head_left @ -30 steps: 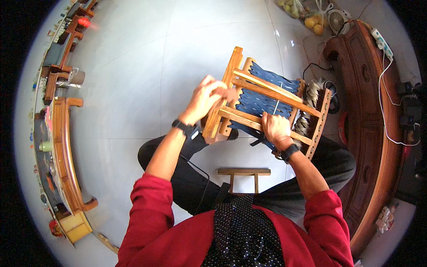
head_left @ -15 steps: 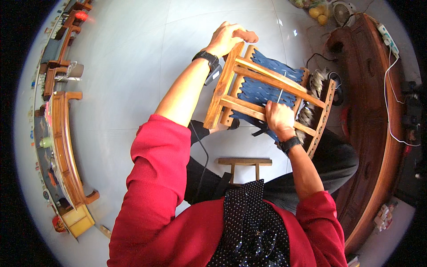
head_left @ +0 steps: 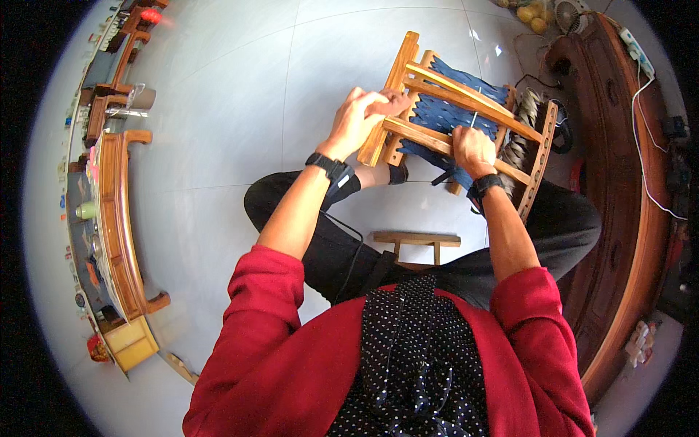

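Note:
A wooden frame (head_left: 395,80) with slats lies tilted across a blue woven seat (head_left: 443,114), in front of me. My left hand (head_left: 355,122) is closed on a brown, flexible piece (head_left: 394,106), which looks like a folded sandpaper strip. It presses the piece against the frame's left end bar. My right hand (head_left: 475,151) grips the near slat of the frame, fingers wrapped round it. A thin pale rod (head_left: 474,119) sticks up beside the right fingers; whether they hold it is hidden. At the frame's other end is a bar with a row of slots (head_left: 540,156).
Between my legs stands a small wooden stool (head_left: 417,238). Grey-brown feathery material (head_left: 526,120) lies beside the frame. To the right is a dark carved wooden cabinet (head_left: 593,146) with a white power strip (head_left: 636,51) and cable. A wooden table (head_left: 118,218) stands at left.
My left hand has slid from the far end of the frame's end bar down toward its middle, with the brown piece. My right hand keeps its grip on the slat.

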Demonstrator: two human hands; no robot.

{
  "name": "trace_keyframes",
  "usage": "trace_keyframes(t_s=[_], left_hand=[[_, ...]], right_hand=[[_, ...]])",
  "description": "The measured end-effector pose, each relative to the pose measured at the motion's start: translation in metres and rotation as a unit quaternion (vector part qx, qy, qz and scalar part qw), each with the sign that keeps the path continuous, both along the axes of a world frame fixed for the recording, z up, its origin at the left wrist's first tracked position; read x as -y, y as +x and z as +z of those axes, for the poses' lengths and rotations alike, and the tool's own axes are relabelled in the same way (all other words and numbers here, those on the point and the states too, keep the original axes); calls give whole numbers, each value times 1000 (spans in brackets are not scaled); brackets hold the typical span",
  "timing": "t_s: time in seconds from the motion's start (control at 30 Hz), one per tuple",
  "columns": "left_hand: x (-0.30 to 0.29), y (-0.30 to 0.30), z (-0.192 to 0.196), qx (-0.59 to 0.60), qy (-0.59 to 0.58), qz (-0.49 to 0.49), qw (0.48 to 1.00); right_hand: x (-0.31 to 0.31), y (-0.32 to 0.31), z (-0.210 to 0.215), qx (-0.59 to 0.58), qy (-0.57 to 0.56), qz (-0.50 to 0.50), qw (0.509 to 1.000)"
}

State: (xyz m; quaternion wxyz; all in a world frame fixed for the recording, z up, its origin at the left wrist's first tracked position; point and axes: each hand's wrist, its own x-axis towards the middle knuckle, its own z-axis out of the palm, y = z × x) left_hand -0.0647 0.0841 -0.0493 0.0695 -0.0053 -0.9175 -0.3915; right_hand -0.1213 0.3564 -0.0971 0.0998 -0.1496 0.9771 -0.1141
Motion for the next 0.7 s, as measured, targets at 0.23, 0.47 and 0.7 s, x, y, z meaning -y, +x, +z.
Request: trace_keyframes(t_s=[0.23,0.47,0.7], left_hand=[[-10,83,5,-19,11,33,999],[-14,137,6,8,16,35,999],[-1,131,74,87,187,74,976]], right_hand=[[2,-1,2,22,0,-28,999],[-1,-6,-4,17,-8,-29,999],[-1,-7,-4,14,-13,-42,999]])
